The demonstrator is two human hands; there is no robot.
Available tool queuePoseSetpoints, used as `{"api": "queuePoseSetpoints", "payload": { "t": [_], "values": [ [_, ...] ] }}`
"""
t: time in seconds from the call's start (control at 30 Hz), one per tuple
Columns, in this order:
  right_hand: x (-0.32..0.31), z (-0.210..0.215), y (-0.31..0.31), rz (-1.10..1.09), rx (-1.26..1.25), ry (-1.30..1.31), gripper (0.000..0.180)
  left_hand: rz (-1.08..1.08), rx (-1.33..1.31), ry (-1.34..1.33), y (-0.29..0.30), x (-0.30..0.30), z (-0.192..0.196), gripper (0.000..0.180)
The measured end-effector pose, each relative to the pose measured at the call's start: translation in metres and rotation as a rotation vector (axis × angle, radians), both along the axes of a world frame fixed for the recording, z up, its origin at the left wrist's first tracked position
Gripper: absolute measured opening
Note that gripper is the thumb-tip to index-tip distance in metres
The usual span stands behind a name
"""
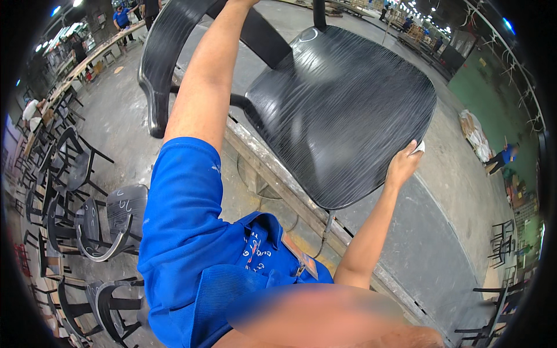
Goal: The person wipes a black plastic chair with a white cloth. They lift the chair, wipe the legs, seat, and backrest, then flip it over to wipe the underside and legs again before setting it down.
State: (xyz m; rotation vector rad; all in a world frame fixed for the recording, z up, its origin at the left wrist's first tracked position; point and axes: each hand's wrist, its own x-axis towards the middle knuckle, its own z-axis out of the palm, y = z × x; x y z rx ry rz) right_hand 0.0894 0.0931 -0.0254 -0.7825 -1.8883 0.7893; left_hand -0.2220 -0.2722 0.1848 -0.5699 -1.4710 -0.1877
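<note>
A black wooden chair [354,110] with visible grain rests on a grey-topped bench, its broad seat turned toward me and its curved backrest [174,40] at the left. My left arm reaches up across the backrest; my left hand [245,2] is at its top, cut off by the picture's edge, so its fingers are hidden. At the right rim of the seat, my right hand [402,165] presses a small white piece [419,148], cloth or paper, against the edge, fingers closed. A pale curved mark shows near the seat's back.
The bench [429,238] has a worn wooden edge along my side. Several black chairs [119,214] stand crowded on the floor at the left. A long table [87,61] with people runs along the far left. A person in blue [509,153] is at the far right.
</note>
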Motion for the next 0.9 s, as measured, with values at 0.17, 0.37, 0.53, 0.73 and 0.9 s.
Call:
{"api": "queuePoseSetpoints", "payload": {
  "t": [0.17, 0.37, 0.53, 0.73, 0.9],
  "values": [
    [0.004, 0.002, -0.011, 0.004, -0.013, 0.036, 0.044, 0.023, -0.161, -0.12, 0.061, 0.004, 0.022, 0.041],
    [0.0, 0.005, -0.012, -0.036, -0.009, -0.009, 0.045, 0.042, -0.153, 0.006, 0.067, 0.015, 0.025, 0.035],
    [-0.007, 0.007, -0.01, -0.042, 0.034, 0.025, 0.045, -0.045, -0.006, -0.01, 0.102, 0.014, 0.04, 0.022],
    [-0.011, 0.011, -0.01, -0.006, 0.008, -0.001, 0.043, -0.087, -0.067, 0.037, 0.088, -0.013, 0.033, 0.028],
    [-0.027, 0.007, 0.008, -0.005, 0.039, 0.012, 0.042, 0.216, -0.062, -0.13, 0.079, -0.04, 0.012, 0.037]
  ]
}}
